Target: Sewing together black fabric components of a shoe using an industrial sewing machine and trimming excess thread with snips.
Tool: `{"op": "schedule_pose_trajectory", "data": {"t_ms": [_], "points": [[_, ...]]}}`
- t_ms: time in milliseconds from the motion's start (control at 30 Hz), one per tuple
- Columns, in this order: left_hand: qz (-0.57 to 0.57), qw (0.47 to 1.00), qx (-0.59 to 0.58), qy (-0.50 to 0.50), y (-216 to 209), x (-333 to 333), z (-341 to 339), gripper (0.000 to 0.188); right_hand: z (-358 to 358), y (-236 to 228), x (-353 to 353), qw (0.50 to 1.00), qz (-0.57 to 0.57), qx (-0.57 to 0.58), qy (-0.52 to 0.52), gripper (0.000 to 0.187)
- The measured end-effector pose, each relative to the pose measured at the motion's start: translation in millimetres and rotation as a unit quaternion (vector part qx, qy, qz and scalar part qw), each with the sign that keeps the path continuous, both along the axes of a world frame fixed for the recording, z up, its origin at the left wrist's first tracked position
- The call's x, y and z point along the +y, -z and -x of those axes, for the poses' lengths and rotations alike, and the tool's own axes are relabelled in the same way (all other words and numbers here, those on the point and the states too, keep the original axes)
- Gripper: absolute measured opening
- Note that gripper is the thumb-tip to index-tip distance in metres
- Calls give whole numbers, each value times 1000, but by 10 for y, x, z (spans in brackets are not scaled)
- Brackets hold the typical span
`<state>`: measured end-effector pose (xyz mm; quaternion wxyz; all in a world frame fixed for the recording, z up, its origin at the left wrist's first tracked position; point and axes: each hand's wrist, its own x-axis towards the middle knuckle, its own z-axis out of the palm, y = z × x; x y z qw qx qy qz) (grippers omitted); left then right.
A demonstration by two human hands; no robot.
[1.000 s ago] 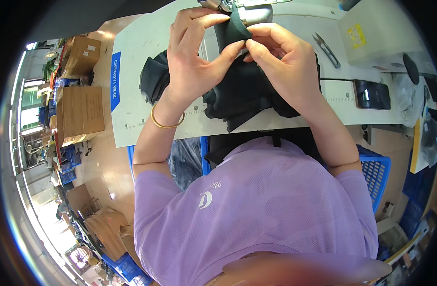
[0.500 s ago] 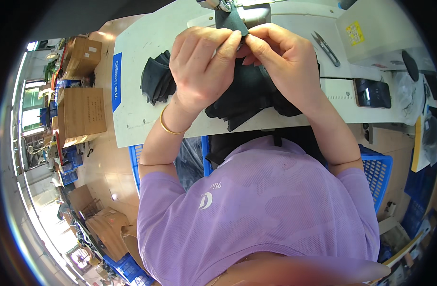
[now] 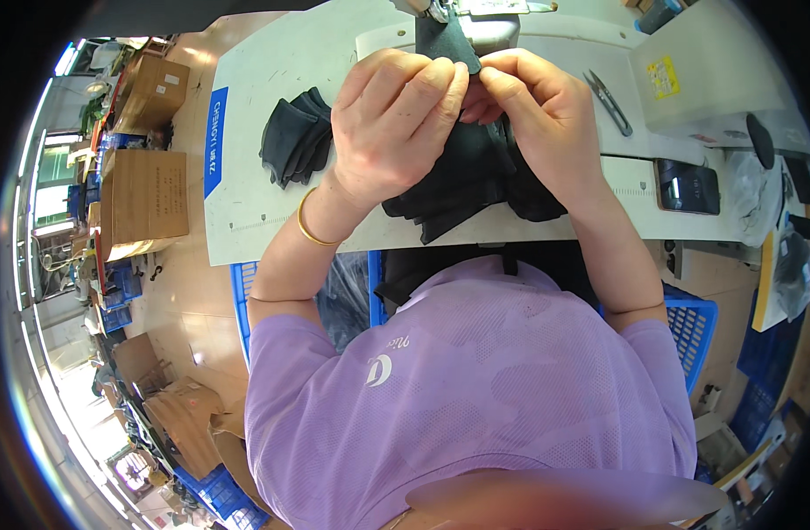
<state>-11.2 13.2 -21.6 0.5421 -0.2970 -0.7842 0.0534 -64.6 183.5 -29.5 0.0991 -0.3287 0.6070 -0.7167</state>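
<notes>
A dark green-black fabric piece (image 3: 444, 42) runs from under the head of a sewing machine (image 3: 431, 11) toward me. My left hand (image 3: 398, 124) pinches its near edge between thumb and fingertips. Close beside it, my right hand (image 3: 543, 115) pinches the same edge at the right corner. Beneath both hands lies a pile of black fabric pieces (image 3: 458, 181), reaching to the table's front edge. Left of my left hand sits a fanned stack of dark cut pieces (image 3: 295, 140). The needle area is only partly visible at the top.
The white sewing table (image 3: 246, 203) carries thread snips (image 3: 608, 103) and a dark phone-like device (image 3: 688, 186) on the right. A pale plastic bin (image 3: 688, 79) stands behind them. Blue baskets (image 3: 690, 331) flank my lap below the table. Cardboard boxes (image 3: 147, 199) stand on the floor at left.
The view has shifted slightly, so the table and machine sit a little differently. Both hands keep their pinch on the fabric edge, with only small finger movement.
</notes>
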Motion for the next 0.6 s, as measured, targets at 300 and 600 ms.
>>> {"op": "schedule_pose_trajectory", "data": {"t_ms": [300, 600], "points": [[-31, 999, -20, -28, -2, 84, -51, 31, 15, -64, -7, 998, -52, 20, 31, 20], [-37, 997, 29, -54, 124, -11, 20, 32, -60, -89, -58, 996, -61, -8, 61, 19]]}}
